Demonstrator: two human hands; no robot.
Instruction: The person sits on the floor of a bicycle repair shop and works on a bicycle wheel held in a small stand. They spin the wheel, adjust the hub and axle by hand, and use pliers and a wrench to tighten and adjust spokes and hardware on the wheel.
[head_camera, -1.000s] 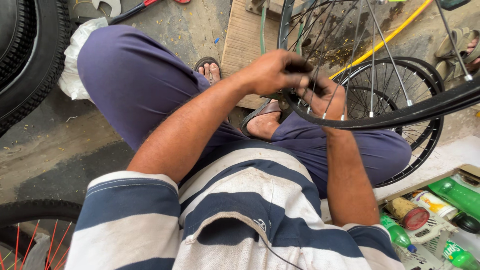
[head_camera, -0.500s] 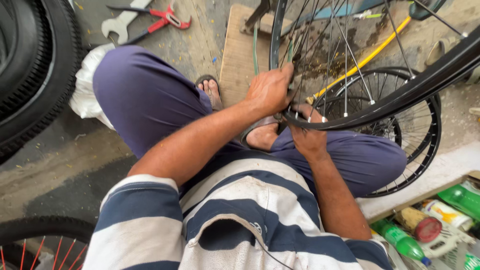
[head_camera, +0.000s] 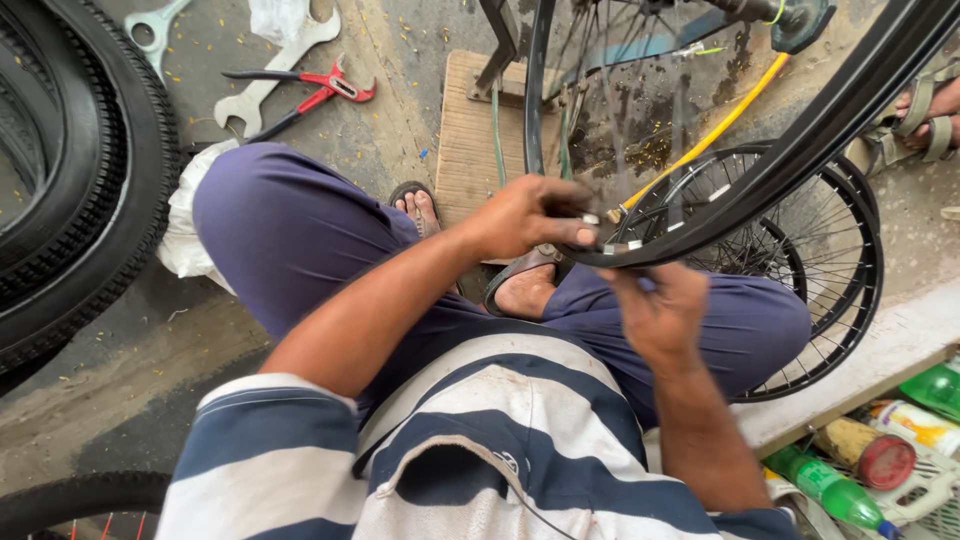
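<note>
I sit cross-legged on the ground with a black bicycle wheel rim held upright in front of me, its thin spokes fanning up and away. My left hand pinches the rim's lower edge from the left, fingers curled over it. Just below the rim, my right hand is closed around its underside; what lies between the fingers is hidden. A second spoked wheel lies flat behind my right knee.
Red-handled pliers and grey spanners lie on the concrete ahead. Large black tyres fill the left side. A wooden board sits under the wheel stand. Bottles and cans crowd the lower right. Another person's sandalled foot shows at the right.
The rim has tilted and swung upward to the right. My right hand has dropped lower under the rim, and my left hand has slid along its lower edge.
</note>
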